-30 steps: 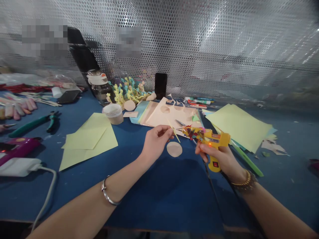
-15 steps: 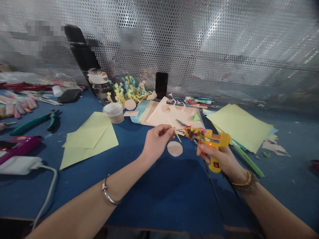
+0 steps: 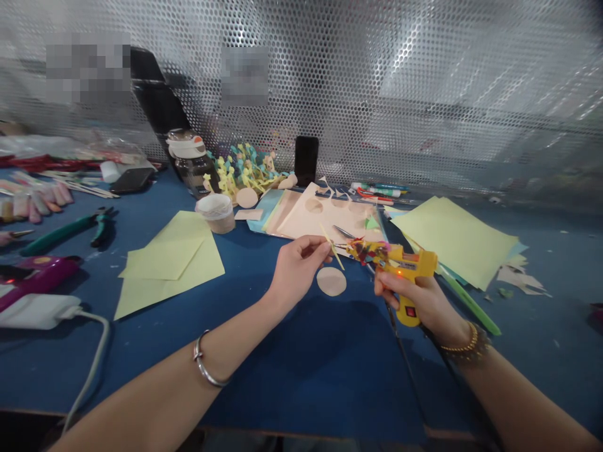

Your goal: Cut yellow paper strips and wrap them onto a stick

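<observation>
- Here's your left hand point(image 3: 301, 269), thumb and fingers pinching a thin yellow strip point(image 3: 338, 257), held slanted above the counter point(image 3: 306, 376)!
- Over in your right hand point(image 3: 426, 301), fingers wrapped around the yellow glue gun point(image 3: 417, 269), an orange light glowing on its body, nozzle pointing at the strip, right by your left fingertips; whether they touch, I cannot tell.
- Just on your side of those left fingertips, a pale round disc point(image 3: 331, 282) lies flat.
- Out left of your left hand, pale yellow sheets point(image 3: 162, 267) overlap, with green-handled pliers point(image 3: 61, 234) farther left.
- Beyond that same hand sit a paper cup point(image 3: 221, 223) and a pink sheet with round cutouts point(image 3: 296, 216); a phone point(image 3: 306, 160) stands upright behind.
- And past your right hand, a stack of yellow sheets point(image 3: 456, 242), a long green tool point(image 3: 473, 309) lying nearer.
</observation>
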Available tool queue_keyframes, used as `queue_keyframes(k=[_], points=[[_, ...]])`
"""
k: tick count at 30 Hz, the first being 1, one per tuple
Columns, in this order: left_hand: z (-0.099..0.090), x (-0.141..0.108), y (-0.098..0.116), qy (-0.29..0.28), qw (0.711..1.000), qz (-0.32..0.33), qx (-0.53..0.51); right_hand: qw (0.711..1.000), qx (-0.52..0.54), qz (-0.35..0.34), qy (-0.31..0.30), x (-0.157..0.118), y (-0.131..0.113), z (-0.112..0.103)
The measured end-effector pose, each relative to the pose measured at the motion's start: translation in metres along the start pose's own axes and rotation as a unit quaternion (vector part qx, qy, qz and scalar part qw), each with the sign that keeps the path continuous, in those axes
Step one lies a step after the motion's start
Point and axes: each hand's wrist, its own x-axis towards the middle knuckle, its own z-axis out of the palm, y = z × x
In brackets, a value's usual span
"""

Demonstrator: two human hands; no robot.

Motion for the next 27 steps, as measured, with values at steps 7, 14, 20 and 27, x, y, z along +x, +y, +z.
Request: queue_keyframes(k=[7, 14, 20, 27], points=[[0.0, -0.0004, 0.0004, 0.0, 1.0, 0.001, 0.0, 1.0, -0.006, -0.004, -0.005, 0.0002, -0.001, 0.0], [-0.0003, 0.0003, -0.0004, -0.001, 1.0, 0.003, 0.002, 1.0, -0.003, 0.008, -0.005, -0.0001, -0.0007, 0.0], [-0.0005, 0.0005, -0.0005, 0.002, 1.0, 0.005, 0.005, 1.0, -0.011, 0.008, -0.006, -0.0002, 0.0002, -0.0004], [-0.0004, -0.0006, -0.0009, -0.003, 1.0, 0.009, 0.003, 1.0, -0.02, 0.002, -0.013, -0.0009, -0.0017, -0.0003]])
